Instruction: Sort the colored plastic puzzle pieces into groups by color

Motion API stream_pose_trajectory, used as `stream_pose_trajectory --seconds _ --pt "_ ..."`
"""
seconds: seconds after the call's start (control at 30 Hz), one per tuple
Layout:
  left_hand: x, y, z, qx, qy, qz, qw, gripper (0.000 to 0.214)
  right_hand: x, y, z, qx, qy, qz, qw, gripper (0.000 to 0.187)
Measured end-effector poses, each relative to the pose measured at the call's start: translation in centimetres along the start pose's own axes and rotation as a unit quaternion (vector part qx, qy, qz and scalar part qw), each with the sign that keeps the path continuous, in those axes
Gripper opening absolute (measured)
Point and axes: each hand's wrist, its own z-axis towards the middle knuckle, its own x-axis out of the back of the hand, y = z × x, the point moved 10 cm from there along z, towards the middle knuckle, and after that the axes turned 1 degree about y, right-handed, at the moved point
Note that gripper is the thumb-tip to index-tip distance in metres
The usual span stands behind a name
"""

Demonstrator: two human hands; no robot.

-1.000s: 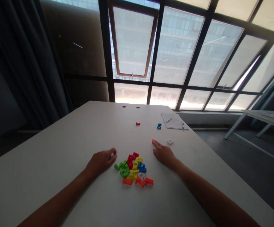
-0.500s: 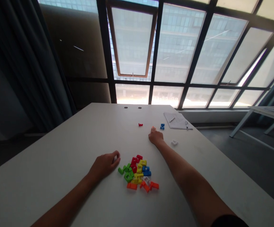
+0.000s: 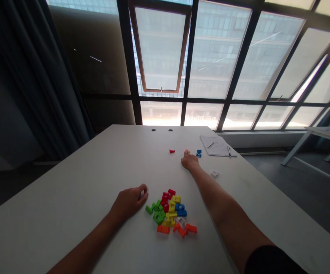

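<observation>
My right hand (image 3: 190, 160) is stretched far across the white table, its fingers closed around a small orange block (image 3: 186, 151) that mostly hides behind them. Just right of it lies a blue block piece (image 3: 199, 153), and to the left a small red block (image 3: 172, 151). Nearer me, beside my right forearm, is a white block (image 3: 214, 174). My left hand (image 3: 130, 199) rests on the tabletop with loosely curled fingers, a gap between thumb and forefinger, nothing in it. Close to its right spreads a pile of green blocks (image 3: 159, 218), red, yellow (image 3: 172, 206), blue, white and orange blocks (image 3: 163, 229).
Papers (image 3: 216, 145) with two pens lie at the table's far right. Two round dark holes (image 3: 153, 130) sit near the far edge of the table (image 3: 96, 171). Beyond stand large windows, a dark curtain (image 3: 34, 76) on the left and another table (image 3: 324, 133) at right.
My right hand has moved only slightly, still at the same far spot by the blue piece. My left hand keeps its place beside the pile. The whole view has shifted a little.
</observation>
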Motion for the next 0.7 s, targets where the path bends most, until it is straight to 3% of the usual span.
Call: stream_pose_trajectory --seconds 0.17,0.33,0.57,0.7 --pt "0.0 0.0 -0.1 -0.001 -0.004 -0.007 1.000 0.021 0.5 0.1 -0.8 -0.006 0.034 0.011 0.999 0.068" --pt "0.0 -0.1 0.0 -0.009 0.009 -0.017 1.000 0.019 1.2 -0.2 -3.6 0.019 0.068 0.033 0.997 0.067" --pt "-0.1 -0.3 0.0 -0.013 0.015 -0.017 1.000 0.020 1.4 -1.1 -9.5 0.123 0.059 0.068 0.988 0.065" --pt "-0.1 -0.2 -0.1 -0.012 0.011 -0.013 1.000 0.021 1.6 -1.8 -14.5 0.224 0.054 0.143 0.963 0.067"
